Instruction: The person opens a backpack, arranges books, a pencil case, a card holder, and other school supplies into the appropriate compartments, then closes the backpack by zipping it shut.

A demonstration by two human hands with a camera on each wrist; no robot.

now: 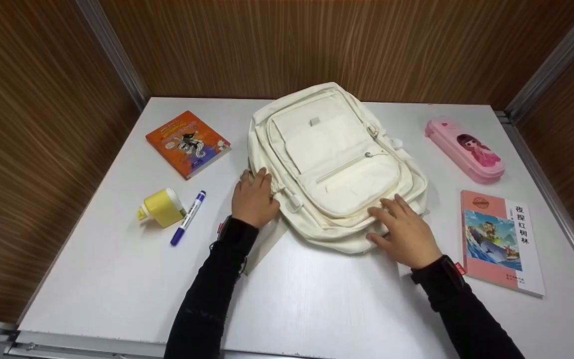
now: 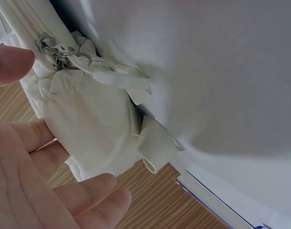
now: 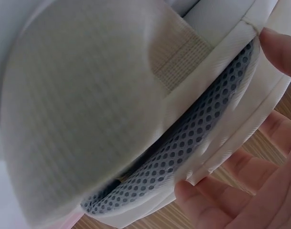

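A cream backpack (image 1: 339, 132) lies front side up, tilted across the middle of a white table. My left hand (image 1: 255, 200) touches its left side. In the left wrist view, that hand's extended fingers (image 2: 83, 193) are beside a gathered side pocket (image 2: 88, 124), below a metal zipper pull (image 2: 47, 44). At the lower right of the bag, my right hand (image 1: 409, 237) rests spread fingers on the edge. The right wrist view has grey mesh lining (image 3: 183, 148) between fabric edges, close to the right thumb (image 3: 281, 52). The bag's underside is hidden.
Left of the bag are an orange book (image 1: 187, 142), a yellow bottle with a white end (image 1: 162, 208) and a purple-capped marker (image 1: 188, 218). To the right lie a pink pencil case (image 1: 466, 149) and a pink-and-white book (image 1: 501, 242). Wood-patterned panels (image 1: 287, 45) surround the table.
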